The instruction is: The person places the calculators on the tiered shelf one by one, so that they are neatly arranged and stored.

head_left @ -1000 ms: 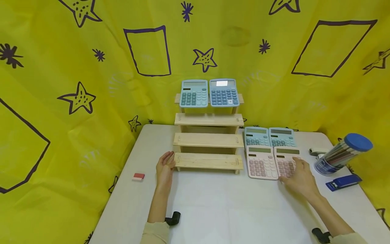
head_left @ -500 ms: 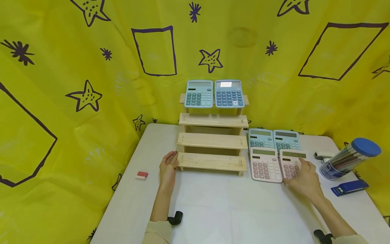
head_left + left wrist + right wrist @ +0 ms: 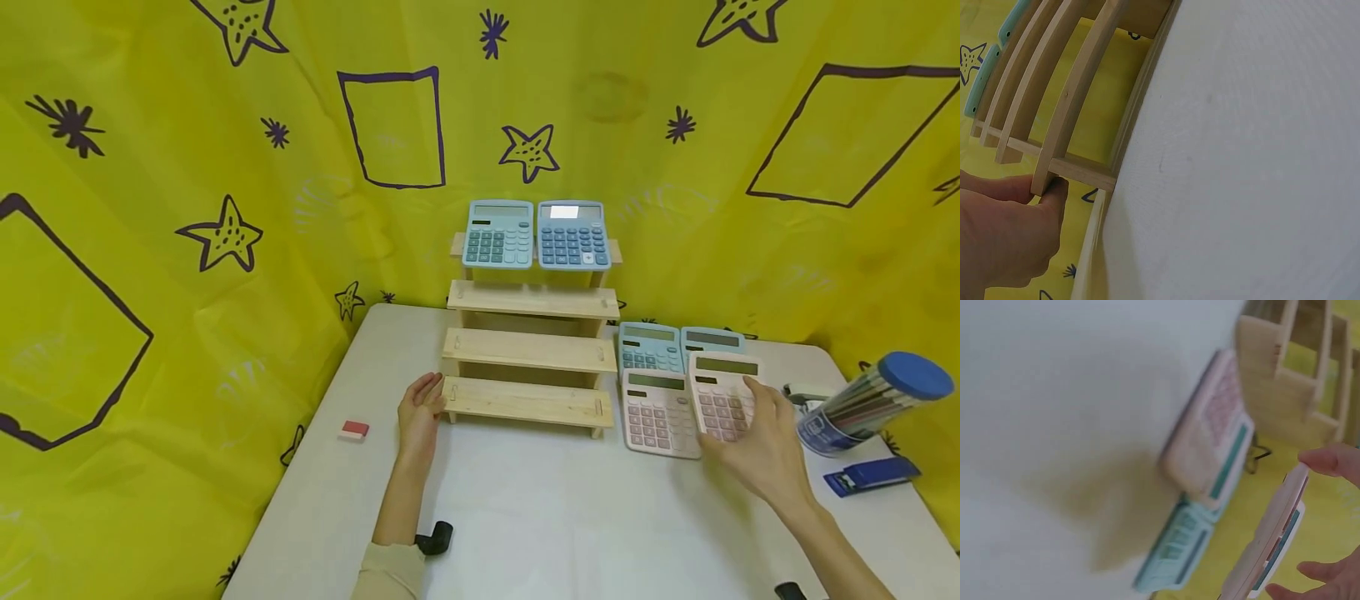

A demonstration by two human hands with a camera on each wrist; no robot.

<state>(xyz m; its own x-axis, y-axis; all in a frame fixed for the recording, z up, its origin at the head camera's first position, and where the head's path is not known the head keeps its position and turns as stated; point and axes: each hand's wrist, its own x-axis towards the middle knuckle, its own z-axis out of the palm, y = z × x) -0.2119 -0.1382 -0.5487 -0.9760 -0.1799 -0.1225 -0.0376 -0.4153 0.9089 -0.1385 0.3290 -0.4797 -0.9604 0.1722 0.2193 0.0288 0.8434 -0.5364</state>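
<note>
A wooden stepped rack (image 3: 528, 402) stands at the table's back, two blue calculators (image 3: 499, 235) side by side on its top step. My left hand (image 3: 421, 421) pinches the left end of the lowest step, thumb and fingers on either side of the board (image 3: 1054, 150) in the left wrist view. On the right, my right hand (image 3: 761, 454) grips a pink calculator (image 3: 723, 408) by its edges. The right wrist view shows this calculator (image 3: 1269, 544) raised off the table. Another pink calculator (image 3: 662, 417) lies beside it, with two more blue calculators (image 3: 649, 346) behind.
At the right stand a blue-lidded jar of pencils (image 3: 870, 404) and a blue box-like item (image 3: 872, 476). A whitish item (image 3: 806, 392) sits partly behind the jar. A red and white eraser (image 3: 353, 430) lies on the left. Yellow cloth (image 3: 585, 100) hangs behind the table.
My right hand has lifted the right pink calculator off the table, so it now covers more of the blue one behind. The left hand stays at the rack. The head view has shifted slightly left.
</note>
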